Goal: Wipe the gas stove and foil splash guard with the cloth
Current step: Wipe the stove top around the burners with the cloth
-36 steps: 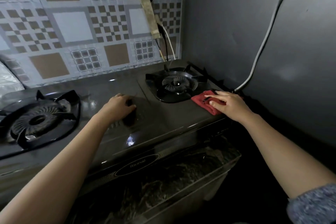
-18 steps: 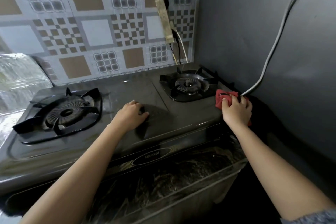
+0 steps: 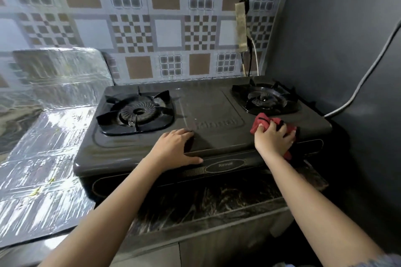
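Both your arms reach forward, bare forearms extended.
Your left hand (image 3: 175, 147) lies flat, palm down, fingers spread; your right hand (image 3: 273, 138) is curled closed, gripping.

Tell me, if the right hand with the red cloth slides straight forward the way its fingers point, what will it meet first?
Probably the right burner. The right hand presses the red cloth on the stove just before that burner's tray; its fingers seem to point towards the tray's near edge, though depth is uncertain.

I am in a home kitchen: my two-burner gas stove (image 3: 208, 121) sits on a marbled desk (image 3: 217, 208) against a patterned tile wall (image 3: 138, 24), foil splash guard (image 3: 56, 76) at left.
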### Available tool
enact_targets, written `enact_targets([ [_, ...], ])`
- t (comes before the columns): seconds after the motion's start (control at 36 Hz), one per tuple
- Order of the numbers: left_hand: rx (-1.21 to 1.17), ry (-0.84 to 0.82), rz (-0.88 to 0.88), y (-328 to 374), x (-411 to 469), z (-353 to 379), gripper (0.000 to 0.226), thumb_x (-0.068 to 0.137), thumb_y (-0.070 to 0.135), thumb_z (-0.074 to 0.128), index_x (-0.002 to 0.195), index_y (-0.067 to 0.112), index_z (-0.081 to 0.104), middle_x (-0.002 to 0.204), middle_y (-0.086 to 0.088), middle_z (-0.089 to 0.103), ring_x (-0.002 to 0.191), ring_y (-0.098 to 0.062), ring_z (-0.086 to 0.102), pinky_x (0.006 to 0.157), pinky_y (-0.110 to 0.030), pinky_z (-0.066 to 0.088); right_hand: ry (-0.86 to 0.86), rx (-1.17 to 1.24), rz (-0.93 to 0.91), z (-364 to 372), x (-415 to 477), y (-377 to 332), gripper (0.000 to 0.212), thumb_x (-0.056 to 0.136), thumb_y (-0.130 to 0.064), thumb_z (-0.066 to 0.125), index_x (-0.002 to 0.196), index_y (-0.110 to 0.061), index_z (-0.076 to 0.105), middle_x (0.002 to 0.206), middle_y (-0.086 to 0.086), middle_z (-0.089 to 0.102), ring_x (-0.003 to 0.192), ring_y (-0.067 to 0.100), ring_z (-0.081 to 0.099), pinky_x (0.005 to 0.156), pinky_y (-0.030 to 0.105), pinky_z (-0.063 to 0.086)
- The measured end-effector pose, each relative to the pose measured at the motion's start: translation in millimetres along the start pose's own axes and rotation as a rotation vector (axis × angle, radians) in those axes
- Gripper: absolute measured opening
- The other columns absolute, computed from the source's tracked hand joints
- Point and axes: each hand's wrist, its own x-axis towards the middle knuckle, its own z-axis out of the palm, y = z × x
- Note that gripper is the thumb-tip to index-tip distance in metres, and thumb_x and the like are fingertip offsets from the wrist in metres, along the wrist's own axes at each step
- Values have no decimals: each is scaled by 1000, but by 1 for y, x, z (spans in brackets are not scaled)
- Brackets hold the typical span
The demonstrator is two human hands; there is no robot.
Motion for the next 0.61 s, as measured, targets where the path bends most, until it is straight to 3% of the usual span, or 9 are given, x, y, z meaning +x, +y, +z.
enact_targets([
  [0.25, -5, 288, -141, -38, -54, 11, 92, 75, 65, 56, 146, 16, 25, 155, 0, 21, 145, -12, 10, 119, -30, 5, -45, -67, -120, 22, -55, -40, 52, 95, -44, 30, 142, -22, 32, 155, 10, 17, 143, 36, 2, 115, 50, 0],
  [0.44, -43, 435, -468, -63, -95, 17, 114, 66, 79, 49, 148, 12, 11, 158, -3, 6, 146, -13, -1, 117, -30, -2, -79, -130, -276, 36, -95, -70, 51, 94, -44, 31, 140, -21, 35, 152, 14, 24, 141, 38, 11, 115, 48, 3],
  [0.61, -149, 544, -643, -79, -120, 26, 128, 59, 85, 47, 147, 9, -8, 158, -6, -10, 145, -17, -13, 117, -32, -8, -117, -163, -387, 46, -122, -90, 51, 95, -44, 29, 140, -21, 34, 152, 14, 24, 140, 37, 13, 114, 47, 4],
])
